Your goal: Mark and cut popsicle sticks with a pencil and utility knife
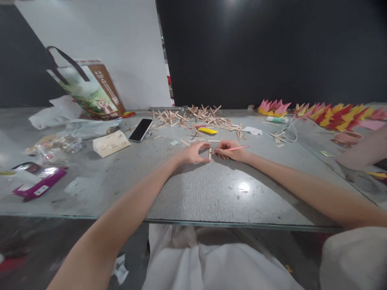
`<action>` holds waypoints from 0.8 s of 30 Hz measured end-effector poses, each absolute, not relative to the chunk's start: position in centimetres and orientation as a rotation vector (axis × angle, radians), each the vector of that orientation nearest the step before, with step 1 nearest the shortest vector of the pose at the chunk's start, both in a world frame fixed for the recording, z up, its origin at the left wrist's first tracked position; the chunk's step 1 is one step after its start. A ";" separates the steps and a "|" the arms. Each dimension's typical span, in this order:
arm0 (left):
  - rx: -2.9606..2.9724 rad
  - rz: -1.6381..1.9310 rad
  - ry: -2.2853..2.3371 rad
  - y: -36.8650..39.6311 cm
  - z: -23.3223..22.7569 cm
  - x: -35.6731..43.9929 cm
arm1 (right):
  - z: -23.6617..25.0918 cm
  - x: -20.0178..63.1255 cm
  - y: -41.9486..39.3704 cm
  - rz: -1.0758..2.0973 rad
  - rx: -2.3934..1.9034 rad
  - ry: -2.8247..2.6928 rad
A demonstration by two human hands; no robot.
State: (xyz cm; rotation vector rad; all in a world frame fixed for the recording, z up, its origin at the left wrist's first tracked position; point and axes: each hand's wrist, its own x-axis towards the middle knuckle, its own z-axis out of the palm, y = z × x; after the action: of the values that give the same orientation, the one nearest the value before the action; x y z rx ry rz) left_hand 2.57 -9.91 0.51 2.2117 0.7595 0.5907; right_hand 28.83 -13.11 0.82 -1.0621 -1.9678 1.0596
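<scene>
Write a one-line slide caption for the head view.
Left hand steadies a wooden stick on the grey table while right hand holds a pink pencil against it.

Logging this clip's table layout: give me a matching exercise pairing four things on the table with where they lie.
Things:
1. phone
2. pink pencil
3. purple packet
4. folded paper shapes

Places:
A. far right of the table
B. near the left edge of the table
C. in the right hand
D. beside the printed bag, screen up

Pairs: 1-D, 2-C, 3-B, 4-A
</scene>
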 end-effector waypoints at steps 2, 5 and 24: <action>2.182 0.592 0.745 -9.8 0.5 2.5 | 0.8 28.8 -13.1 1.058 -1.060 -1.989; 2.165 0.596 0.741 -9.8 0.4 2.5 | 0.9 28.8 -13.2 1.053 -1.063 -1.993; 2.204 0.621 0.751 -9.9 0.4 2.5 | 0.9 28.7 -13.2 1.041 -1.090 -1.975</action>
State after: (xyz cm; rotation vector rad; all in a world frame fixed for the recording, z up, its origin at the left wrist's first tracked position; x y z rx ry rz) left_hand 2.49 -9.93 0.39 2.2040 0.7510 0.6212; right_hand 28.67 -13.24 0.86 -1.0899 -1.9746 1.0412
